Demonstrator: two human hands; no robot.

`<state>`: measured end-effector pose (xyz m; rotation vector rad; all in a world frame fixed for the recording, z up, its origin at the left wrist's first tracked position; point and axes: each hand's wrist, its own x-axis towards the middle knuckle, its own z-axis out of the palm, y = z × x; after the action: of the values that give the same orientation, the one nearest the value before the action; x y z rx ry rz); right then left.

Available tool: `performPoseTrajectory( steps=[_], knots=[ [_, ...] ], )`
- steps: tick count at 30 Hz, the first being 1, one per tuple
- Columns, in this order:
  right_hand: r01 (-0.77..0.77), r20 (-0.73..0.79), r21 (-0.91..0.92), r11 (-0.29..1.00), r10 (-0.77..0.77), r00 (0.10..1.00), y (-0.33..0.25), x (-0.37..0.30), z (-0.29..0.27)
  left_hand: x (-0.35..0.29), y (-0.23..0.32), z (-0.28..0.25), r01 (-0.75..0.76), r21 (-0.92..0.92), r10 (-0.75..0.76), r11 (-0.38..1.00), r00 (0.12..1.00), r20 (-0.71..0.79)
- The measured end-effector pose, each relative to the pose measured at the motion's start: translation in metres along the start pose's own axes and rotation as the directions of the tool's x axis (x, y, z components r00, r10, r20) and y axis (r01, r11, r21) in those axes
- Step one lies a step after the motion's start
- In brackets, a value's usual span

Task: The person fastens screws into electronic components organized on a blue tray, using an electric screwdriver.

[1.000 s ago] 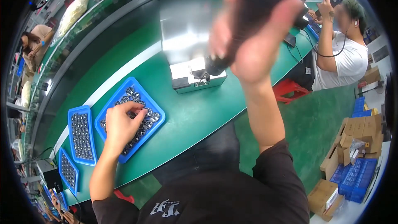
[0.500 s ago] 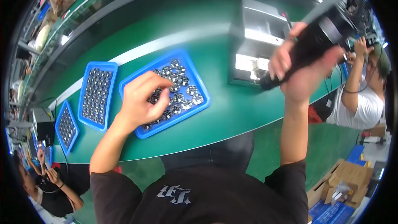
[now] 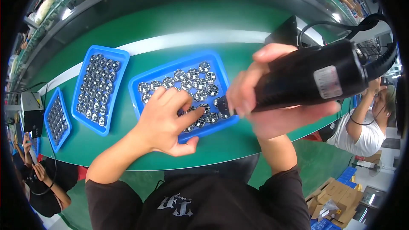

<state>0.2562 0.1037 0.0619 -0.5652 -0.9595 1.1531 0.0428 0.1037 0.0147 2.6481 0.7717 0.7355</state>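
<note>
My right hand (image 3: 247, 93) is wrapped round a thick black electric screwdriver (image 3: 298, 79) with a pale label and a cable at its rear. Its nose points left, over the right end of a blue tray (image 3: 137, 102) holding round black-and-silver parts (image 3: 180, 75). My left hand (image 3: 164, 121) lies over the near-left side of this tray. Its index finger reaches onto the parts, with the thumb apart beyond the near rim. I see nothing held in it, though the hand hides some parts. Whether the tool tip touches a part I cannot tell.
Two more blue trays of similar parts stand left, a larger one (image 3: 106, 123) and a smaller-looking one (image 3: 68, 123). A dark box-shaped device (image 3: 283, 34) sits behind the screwdriver, whose thick cable (image 3: 375, 64) loops right. Co-workers sit at both ends of the green bench (image 3: 221, 151).
My right hand has brought the screwdriver left and nearer, to the tray's right end. My left hand has moved right and nearer, its thumb and index finger now spread. The view has shifted.
</note>
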Motion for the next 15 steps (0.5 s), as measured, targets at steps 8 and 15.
performPoseTrajectory(
  steps=[8,15],
  knots=[
    [0.056,0.170,0.041,0.998,-0.062,0.983,0.033,0.004,-0.005,0.004,0.001,-0.003,0.054,0.027,-0.056,0.998,0.995,0.081],
    [-0.067,0.028,-0.223,0.972,0.075,0.997,0.023,-0.001,0.005,0.002,0.003,-0.004,0.063,0.031,-0.066,0.998,0.995,0.076]
  ],
)
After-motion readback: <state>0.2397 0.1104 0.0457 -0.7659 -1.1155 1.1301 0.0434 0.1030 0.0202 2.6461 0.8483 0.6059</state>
